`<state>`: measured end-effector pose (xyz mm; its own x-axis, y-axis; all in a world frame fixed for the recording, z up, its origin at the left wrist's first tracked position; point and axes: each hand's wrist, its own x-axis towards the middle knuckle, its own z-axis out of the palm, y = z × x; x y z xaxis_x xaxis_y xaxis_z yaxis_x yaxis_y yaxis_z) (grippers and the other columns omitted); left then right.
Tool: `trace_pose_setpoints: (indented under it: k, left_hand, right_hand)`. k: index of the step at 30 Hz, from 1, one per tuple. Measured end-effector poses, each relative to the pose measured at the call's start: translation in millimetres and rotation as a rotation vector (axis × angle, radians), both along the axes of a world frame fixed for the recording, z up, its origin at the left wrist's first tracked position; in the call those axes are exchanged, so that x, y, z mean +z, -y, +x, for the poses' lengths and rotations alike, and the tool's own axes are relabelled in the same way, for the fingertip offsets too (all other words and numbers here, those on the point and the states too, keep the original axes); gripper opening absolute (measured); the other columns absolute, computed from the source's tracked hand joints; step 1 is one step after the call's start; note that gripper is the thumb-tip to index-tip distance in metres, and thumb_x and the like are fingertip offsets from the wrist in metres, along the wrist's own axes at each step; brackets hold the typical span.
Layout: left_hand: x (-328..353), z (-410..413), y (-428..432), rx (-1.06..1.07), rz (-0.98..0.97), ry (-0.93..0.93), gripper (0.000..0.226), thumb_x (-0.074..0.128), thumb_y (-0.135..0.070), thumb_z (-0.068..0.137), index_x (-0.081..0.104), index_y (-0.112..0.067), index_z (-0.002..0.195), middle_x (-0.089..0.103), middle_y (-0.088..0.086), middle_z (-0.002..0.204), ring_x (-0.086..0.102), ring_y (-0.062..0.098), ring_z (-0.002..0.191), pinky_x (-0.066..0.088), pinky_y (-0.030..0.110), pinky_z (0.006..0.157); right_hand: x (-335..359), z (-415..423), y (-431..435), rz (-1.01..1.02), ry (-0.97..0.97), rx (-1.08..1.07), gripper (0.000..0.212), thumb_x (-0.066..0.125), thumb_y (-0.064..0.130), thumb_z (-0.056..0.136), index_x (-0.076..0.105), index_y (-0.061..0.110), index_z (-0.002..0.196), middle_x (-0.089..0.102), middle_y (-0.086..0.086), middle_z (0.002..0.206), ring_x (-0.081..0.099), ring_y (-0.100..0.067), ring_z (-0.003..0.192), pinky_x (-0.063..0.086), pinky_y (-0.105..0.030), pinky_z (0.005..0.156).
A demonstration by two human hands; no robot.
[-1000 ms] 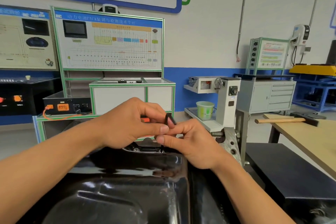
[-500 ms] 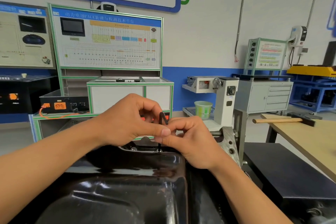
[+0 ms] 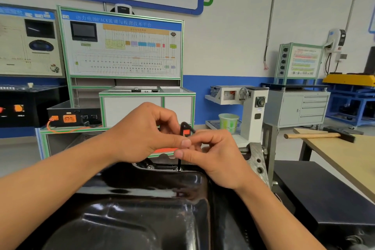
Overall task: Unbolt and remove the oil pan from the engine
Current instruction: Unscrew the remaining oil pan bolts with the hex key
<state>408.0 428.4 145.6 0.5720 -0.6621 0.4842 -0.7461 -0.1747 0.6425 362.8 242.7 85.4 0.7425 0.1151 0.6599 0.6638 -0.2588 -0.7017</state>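
Oil pan (image 3: 125, 215): glossy black pressed metal with rounded corners and a stepped, dished surface that throws bright reflections.
Position: it fills the lower foreground, directly under both hands, with its far rim just below the fingertips and a grey drilled metal plate (image 3: 257, 160) against its right side.
Hex key (image 3: 179, 165): thin, black and L-shaped, its long leg upright, its tip down on the pan's far rim and its bend showing above the hands.
Left hand (image 3: 140, 138): fingers curled, with thumb and forefinger clamped on the key just under the bend.
Right hand (image 3: 221, 160): thumb and fingers clamped on the shaft lower down, just beside the left thumb.
Worktop (image 3: 345, 158): pale wood at the right, carrying a wooden-handled hammer (image 3: 324, 135), well apart from the pan.
Background: a green cup (image 3: 228, 121) on a shelf beyond the hands.
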Motion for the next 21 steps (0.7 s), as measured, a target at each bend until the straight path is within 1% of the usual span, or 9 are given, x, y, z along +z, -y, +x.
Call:
trace_pose_setpoints:
  k: [3, 5, 9, 11, 12, 14, 17, 19, 21]
  left_hand:
    - [-3.1, 0.3, 1.8, 0.003, -0.001, -0.03, 0.026, 0.084, -0.032, 0.062, 0.067, -0.013, 0.063, 0.056, 0.001, 0.053, 0.044, 0.011, 0.051, 0.037, 0.022, 0.052]
    - [-3.5, -0.3, 1.8, -0.005, 0.007, -0.031, 0.029, 0.085, -0.032, 0.062, 0.065, -0.01, 0.065, 0.055, 0.004, 0.054, 0.041, 0.007, 0.048, 0.035, 0.02, 0.049]
    - [1.4, -0.3, -2.5, -0.044, 0.053, -0.009, 0.018, 0.08, -0.032, 0.071, 0.076, -0.017, 0.08, 0.063, 0.001, 0.064, 0.049, 0.022, 0.061, 0.044, 0.033, 0.062]
    - [4.0, -1.5, -4.7, -0.07, 0.078, 0.003, 0.018, 0.073, -0.031, 0.079, 0.078, -0.017, 0.091, 0.073, 0.001, 0.08, 0.062, 0.03, 0.076, 0.053, 0.039, 0.078]
    - [4.5, -1.4, -5.6, -0.072, 0.085, 0.006, 0.02, 0.069, -0.028, 0.084, 0.078, -0.013, 0.093, 0.075, 0.003, 0.09, 0.067, 0.031, 0.088, 0.054, 0.042, 0.088]
    - [4.5, -0.5, -6.2, -0.067, 0.1, 0.009, 0.021, 0.066, -0.025, 0.091, 0.076, -0.007, 0.091, 0.074, 0.012, 0.096, 0.065, 0.037, 0.098, 0.048, 0.052, 0.094]
    - [3.4, -0.5, -2.8, -0.06, 0.069, -0.001, 0.018, 0.071, -0.032, 0.087, 0.079, -0.016, 0.084, 0.074, 0.013, 0.085, 0.065, 0.032, 0.08, 0.053, 0.042, 0.086]
    - [2.5, -2.8, 0.6, -0.084, 0.034, -0.029, 0.014, 0.074, -0.031, 0.08, 0.08, -0.019, 0.079, 0.076, 0.003, 0.076, 0.064, 0.012, 0.07, 0.051, 0.028, 0.075]
    - [1.2, -4.1, 4.3, -0.092, 0.009, -0.038, 0.012, 0.077, -0.028, 0.073, 0.08, -0.016, 0.076, 0.075, -0.001, 0.07, 0.063, 0.004, 0.066, 0.05, 0.018, 0.066]
  right_hand:
    - [0.0, 1.5, -0.5, 0.012, 0.035, -0.026, 0.01, 0.086, 0.009, 0.075, 0.08, 0.015, 0.08, 0.055, 0.003, 0.06, 0.037, -0.021, 0.059, 0.033, -0.025, 0.056]
    - [-1.1, 1.9, -1.0, -0.005, 0.034, -0.015, 0.012, 0.084, 0.01, 0.078, 0.079, 0.021, 0.079, 0.059, -0.004, 0.061, 0.04, -0.032, 0.061, 0.036, -0.031, 0.058]
    - [-2.5, 1.8, -2.3, -0.008, 0.026, 0.006, 0.019, 0.077, 0.01, 0.086, 0.078, 0.027, 0.079, 0.061, -0.022, 0.071, 0.049, -0.036, 0.067, 0.044, -0.045, 0.068]
    - [-2.7, 0.7, -1.3, -0.009, 0.009, 0.027, 0.019, 0.072, 0.008, 0.09, 0.077, 0.024, 0.082, 0.066, -0.02, 0.074, 0.059, -0.034, 0.074, 0.049, -0.038, 0.081]
    - [-2.4, -0.3, -1.0, -0.015, -0.006, 0.035, 0.016, 0.07, 0.005, 0.091, 0.077, 0.018, 0.086, 0.07, -0.017, 0.077, 0.066, -0.029, 0.082, 0.05, -0.025, 0.09]
    - [-0.9, -2.0, -1.8, -0.021, -0.028, 0.038, 0.012, 0.067, 0.002, 0.093, 0.077, 0.009, 0.092, 0.075, -0.01, 0.083, 0.067, -0.006, 0.098, 0.043, -0.014, 0.099]
    - [0.8, -2.5, -3.7, -0.023, 0.007, 0.04, 0.016, 0.071, 0.005, 0.09, 0.075, 0.019, 0.082, 0.064, -0.021, 0.072, 0.057, -0.022, 0.07, 0.048, -0.029, 0.073]
    - [2.0, -3.7, -5.4, -0.022, 0.052, 0.015, 0.02, 0.078, 0.007, 0.083, 0.073, 0.026, 0.075, 0.049, -0.011, 0.06, 0.039, -0.033, 0.061, 0.036, -0.039, 0.06]
    - [2.7, -2.7, -5.3, -0.002, 0.046, 0.005, 0.017, 0.083, 0.006, 0.078, 0.075, 0.021, 0.075, 0.042, 0.004, 0.057, 0.032, -0.024, 0.058, 0.031, -0.033, 0.057]
